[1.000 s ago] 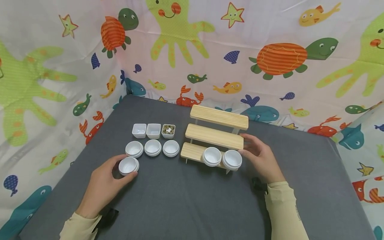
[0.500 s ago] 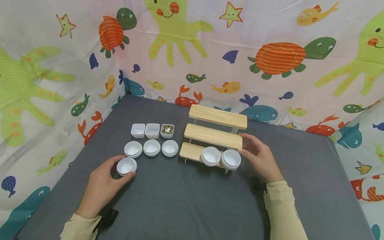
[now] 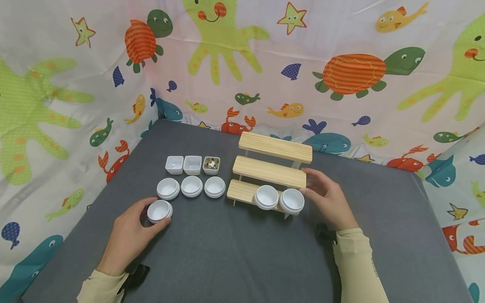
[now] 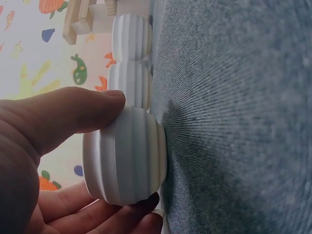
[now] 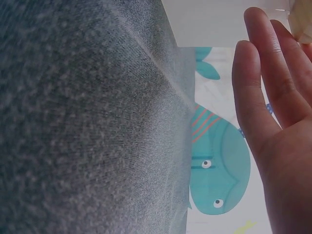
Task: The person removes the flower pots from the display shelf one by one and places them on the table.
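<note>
My left hand [image 3: 126, 233] grips a small round white pot [image 3: 159, 210] at the left, thumb on one side and fingers on the other. The left wrist view shows the ribbed wall of this pot standing on the grey cloth. Behind it is a row of three similar round pots [image 3: 191, 186]. My right hand [image 3: 329, 201] is at the right end of a three-step wooden stand [image 3: 274, 171], its fingers extended and tips by the white side panel [image 5: 209, 27]. Two round white pots [image 3: 267, 197] stand on the lowest step, the rightmost near my right thumb.
Three square white pots [image 3: 193, 165] form a back row at the left; the right one holds gravel-like bits and a white piece. Grey cloth [image 3: 235, 261] covers the table. A curtain [image 3: 235, 38] printed with sea animals hangs around the back and sides.
The view has shifted slightly. My left hand and its pot have edged a little to the left since the oldest frame. My right hand stays at the stand.
</note>
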`<state>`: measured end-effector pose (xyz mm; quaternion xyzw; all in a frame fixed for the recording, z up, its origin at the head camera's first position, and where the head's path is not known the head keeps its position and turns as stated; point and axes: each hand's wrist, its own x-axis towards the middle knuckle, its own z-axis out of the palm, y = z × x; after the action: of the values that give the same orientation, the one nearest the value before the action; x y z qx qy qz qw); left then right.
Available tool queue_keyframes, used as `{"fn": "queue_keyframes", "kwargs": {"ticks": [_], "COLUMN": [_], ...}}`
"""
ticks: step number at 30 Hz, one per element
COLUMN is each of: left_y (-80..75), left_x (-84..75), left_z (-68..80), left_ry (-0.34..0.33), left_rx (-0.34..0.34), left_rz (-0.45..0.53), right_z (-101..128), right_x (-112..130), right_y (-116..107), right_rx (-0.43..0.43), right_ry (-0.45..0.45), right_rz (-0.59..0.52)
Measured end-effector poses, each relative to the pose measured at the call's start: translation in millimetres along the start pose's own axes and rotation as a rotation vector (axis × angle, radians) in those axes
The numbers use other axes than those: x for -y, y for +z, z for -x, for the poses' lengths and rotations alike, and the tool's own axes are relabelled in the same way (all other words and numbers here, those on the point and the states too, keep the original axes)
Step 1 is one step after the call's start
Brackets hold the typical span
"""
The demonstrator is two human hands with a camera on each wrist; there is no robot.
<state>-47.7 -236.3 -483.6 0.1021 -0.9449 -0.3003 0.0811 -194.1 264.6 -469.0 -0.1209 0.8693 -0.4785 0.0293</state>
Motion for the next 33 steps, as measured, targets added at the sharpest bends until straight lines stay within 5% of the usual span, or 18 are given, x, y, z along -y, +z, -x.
{"fn": "queue_keyframes", "kwargs": {"ticks": [16, 22, 28, 33], "left_y": [0.3, -8.7, -18.7, -14.9], "left_x": [0.5, -5.5, -30.3, -63.2], "left_z": [0.8, 2.4, -3.4, -13.1], "left_ry": [-0.001, 0.022, 0.074, 0.209], "left_rx": [0.018, -0.047, -0.068, -0.042], "left_rz": [0.022, 0.036, 0.047, 0.066], "right_z": [1, 1, 0, 0], "right_x": [1, 2, 3, 3], "right_y": [0, 1, 1, 1], "right_rx": [-0.01, -0.003, -0.01, -0.006], "right_ry": [0.014, 0.005, 0.017, 0.014], "right_rz": [-0.006, -0.008, -0.008, -0.008]}}
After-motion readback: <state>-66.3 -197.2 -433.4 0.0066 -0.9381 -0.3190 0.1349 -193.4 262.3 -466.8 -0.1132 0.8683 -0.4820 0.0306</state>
